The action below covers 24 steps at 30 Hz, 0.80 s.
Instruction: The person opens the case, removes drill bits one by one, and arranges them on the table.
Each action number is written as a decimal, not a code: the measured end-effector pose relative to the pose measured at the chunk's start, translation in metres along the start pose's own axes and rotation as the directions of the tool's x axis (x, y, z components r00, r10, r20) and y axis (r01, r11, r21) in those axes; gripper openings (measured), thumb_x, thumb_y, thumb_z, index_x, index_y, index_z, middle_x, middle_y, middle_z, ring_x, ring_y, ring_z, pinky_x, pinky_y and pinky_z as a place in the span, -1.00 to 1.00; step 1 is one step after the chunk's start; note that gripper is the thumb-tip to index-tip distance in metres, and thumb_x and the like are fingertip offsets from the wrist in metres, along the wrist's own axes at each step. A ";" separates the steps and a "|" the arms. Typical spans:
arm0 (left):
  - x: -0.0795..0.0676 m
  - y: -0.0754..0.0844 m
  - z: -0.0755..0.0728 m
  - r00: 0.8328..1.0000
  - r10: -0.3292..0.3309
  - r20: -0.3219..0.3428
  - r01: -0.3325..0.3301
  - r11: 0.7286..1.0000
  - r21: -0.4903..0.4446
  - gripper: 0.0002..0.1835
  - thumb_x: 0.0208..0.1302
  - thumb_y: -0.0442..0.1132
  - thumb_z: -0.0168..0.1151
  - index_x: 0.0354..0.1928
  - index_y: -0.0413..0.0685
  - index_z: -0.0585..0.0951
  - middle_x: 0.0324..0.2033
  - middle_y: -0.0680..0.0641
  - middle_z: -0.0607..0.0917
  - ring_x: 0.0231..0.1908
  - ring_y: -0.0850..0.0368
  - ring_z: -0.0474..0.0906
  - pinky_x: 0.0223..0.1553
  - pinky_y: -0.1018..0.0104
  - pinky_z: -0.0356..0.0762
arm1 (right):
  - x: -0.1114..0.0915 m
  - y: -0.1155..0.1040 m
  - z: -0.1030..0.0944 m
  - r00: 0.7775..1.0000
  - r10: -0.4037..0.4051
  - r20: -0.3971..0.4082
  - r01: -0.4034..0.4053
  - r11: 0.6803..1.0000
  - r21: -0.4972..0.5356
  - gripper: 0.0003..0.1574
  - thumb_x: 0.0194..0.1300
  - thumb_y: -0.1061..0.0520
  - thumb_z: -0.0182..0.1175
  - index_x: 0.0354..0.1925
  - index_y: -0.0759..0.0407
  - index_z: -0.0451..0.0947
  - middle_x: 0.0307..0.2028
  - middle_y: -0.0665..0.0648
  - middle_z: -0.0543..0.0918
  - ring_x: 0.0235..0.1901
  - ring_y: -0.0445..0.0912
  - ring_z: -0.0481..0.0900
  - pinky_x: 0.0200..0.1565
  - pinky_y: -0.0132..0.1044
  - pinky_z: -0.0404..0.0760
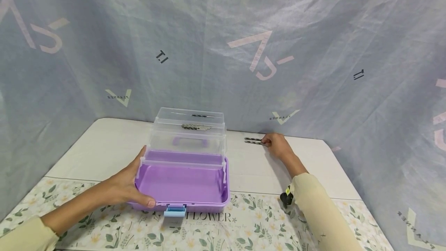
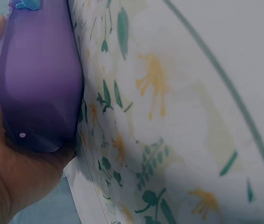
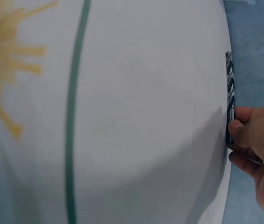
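Note:
My left hand (image 1: 123, 183) grips the left end of an open purple storage box (image 1: 181, 206), its thumb over the front rim and its fingers along the side. From the left wrist view, that hand (image 2: 15, 172) wraps round the box's rounded end (image 2: 40, 79). Two dark twist drill bits (image 1: 251, 139) lie side by side at the back of the table, right of the box. Over their right ends is my right hand (image 1: 278, 146). In the right wrist view, its thumb and fingers pinch the smooth shank of a drill bit (image 3: 230, 84); the spiral part sticks out.
Clear tiered trays (image 1: 188, 142) stand raised over the box's back, with several drill bits (image 1: 196, 127) inside. A light blue latch (image 1: 175, 210) hangs at the front. A flower-print cover (image 1: 265, 224) lies along the table's near side; a grey-blue curtain (image 1: 209, 49) hangs behind.

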<state>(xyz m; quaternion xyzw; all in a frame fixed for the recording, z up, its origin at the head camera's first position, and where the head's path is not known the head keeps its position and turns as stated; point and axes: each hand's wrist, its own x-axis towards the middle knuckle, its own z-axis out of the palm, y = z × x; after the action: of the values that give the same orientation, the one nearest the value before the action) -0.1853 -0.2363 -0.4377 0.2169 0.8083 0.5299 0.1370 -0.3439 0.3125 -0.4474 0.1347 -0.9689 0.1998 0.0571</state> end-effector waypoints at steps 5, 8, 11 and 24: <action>0.000 0.001 0.000 1.000 0.010 0.005 -0.010 1.000 -0.011 0.88 -0.11 -0.26 0.89 0.82 0.27 -0.57 0.57 -0.48 0.35 0.20 -0.18 0.68 0.16 0.28 0.71 | 0.000 0.000 0.000 1.000 -0.011 0.000 0.011 1.000 -0.003 -0.68 0.47 0.53 0.21 -0.09 0.31 0.85 -0.09 0.30 0.88 0.02 0.23 0.82 0.11 0.15 0.79; 0.000 0.002 0.001 1.000 0.013 0.004 -0.013 1.000 -0.012 0.87 -0.11 -0.26 0.89 0.82 0.27 -0.56 0.56 -0.47 0.37 0.20 -0.18 0.68 0.16 0.28 0.70 | 0.001 0.000 0.000 1.000 0.003 0.009 -0.002 1.000 -0.006 -0.67 0.48 0.52 0.21 -0.08 0.30 0.85 -0.07 0.30 0.88 0.03 0.22 0.81 0.12 0.14 0.78; 0.000 0.002 0.001 1.000 0.016 0.003 -0.016 1.000 -0.012 0.87 -0.11 -0.26 0.89 0.83 0.29 -0.54 0.55 -0.46 0.38 0.20 -0.19 0.68 0.15 0.27 0.72 | 0.002 0.001 0.000 1.000 0.013 0.022 -0.013 1.000 -0.009 -0.66 0.49 0.52 0.19 -0.08 0.30 0.85 -0.06 0.30 0.88 0.04 0.21 0.80 0.12 0.13 0.76; 0.001 0.002 0.002 1.000 0.019 0.004 -0.019 1.000 -0.021 0.86 -0.12 -0.27 0.89 0.83 0.34 -0.51 0.52 -0.44 0.42 0.19 -0.19 0.68 0.14 0.25 0.73 | 0.008 -0.007 -0.010 1.000 -0.015 -0.010 0.015 1.000 -0.021 -0.61 0.52 0.50 0.11 -0.03 0.32 0.86 -0.02 0.32 0.89 0.04 0.23 0.82 0.13 0.14 0.78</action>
<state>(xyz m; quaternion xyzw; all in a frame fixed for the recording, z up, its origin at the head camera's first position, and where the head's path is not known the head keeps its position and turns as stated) -0.1848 -0.2338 -0.4361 0.2243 0.8004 0.5391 0.1358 -0.3486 0.3086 -0.4344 0.1405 -0.9696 0.1897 0.0648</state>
